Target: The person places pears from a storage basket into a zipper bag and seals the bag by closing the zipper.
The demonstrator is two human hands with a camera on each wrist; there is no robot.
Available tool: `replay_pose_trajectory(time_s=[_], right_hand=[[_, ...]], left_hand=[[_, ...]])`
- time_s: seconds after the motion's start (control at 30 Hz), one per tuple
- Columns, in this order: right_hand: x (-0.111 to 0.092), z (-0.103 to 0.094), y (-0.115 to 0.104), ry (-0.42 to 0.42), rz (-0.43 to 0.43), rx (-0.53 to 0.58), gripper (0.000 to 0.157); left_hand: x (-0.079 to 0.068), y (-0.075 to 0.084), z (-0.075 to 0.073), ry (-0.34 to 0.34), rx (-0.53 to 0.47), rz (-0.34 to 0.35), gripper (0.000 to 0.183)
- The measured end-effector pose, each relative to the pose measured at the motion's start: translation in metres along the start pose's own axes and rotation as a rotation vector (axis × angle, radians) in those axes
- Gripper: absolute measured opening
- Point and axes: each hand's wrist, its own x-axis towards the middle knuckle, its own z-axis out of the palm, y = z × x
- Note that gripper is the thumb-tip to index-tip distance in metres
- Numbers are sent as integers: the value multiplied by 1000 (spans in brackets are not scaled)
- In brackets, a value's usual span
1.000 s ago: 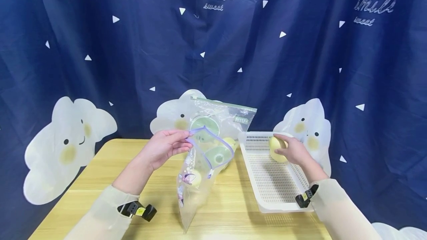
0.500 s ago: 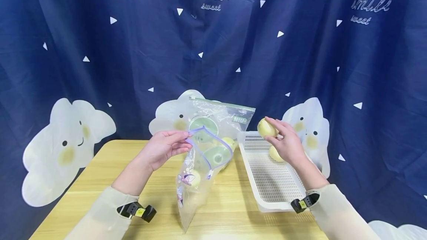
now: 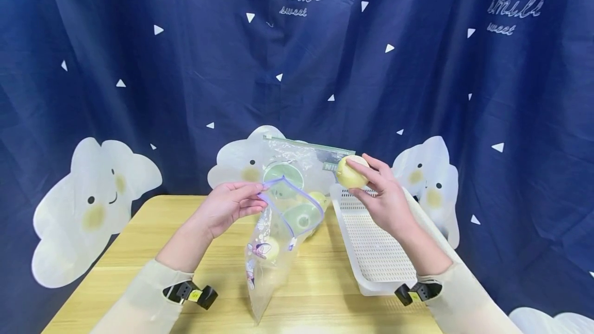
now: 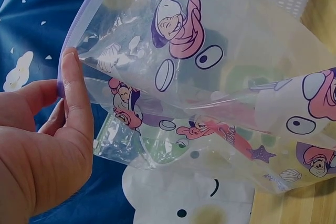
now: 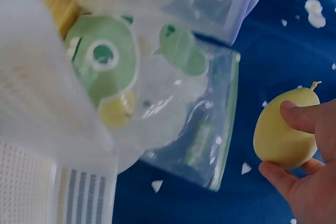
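Observation:
My left hand [image 3: 232, 204] pinches the rim of a clear zip bag [image 3: 269, 285] with a purple zip edge and cartoon prints; the bag hangs with its mouth spread. Inside, low down, shows a pale yellow round fruit [image 3: 271, 249]. My right hand [image 3: 389, 202] holds a yellow fruit [image 3: 349, 173] in its fingertips, raised over the far left corner of the white basket. The right wrist view shows this fruit [image 5: 283, 132] as smooth and egg-shaped, with a short stem. It is apart from the purple-edged bag, to the right of the mouth.
Behind the purple-edged bag stands another clear zip bag [image 3: 301, 149] with a green zip and green prints, yellow fruit inside. The white perforated basket [image 3: 351, 259] sits on the right of the wooden table [image 3: 139, 251]. A blue curtain [image 3: 185, 66] hangs behind.
My right hand has lifted the yellow fruit out of the basket and carried it leftward. Another fruit seen in the basket earlier is now hidden behind that hand. My left hand has stayed in place.

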Motion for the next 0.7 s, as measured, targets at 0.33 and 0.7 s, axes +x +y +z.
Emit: replay_pose_trajectory(time_s=[0.33,0.7], right_hand=[[2,16,-31,-7,-161,-60,60],[-1,38,-52,-225,-73,-31,65]], left_hand=[[0,0,-1,-1,6,6,27],[0,3,2,-12,3,4,34]])
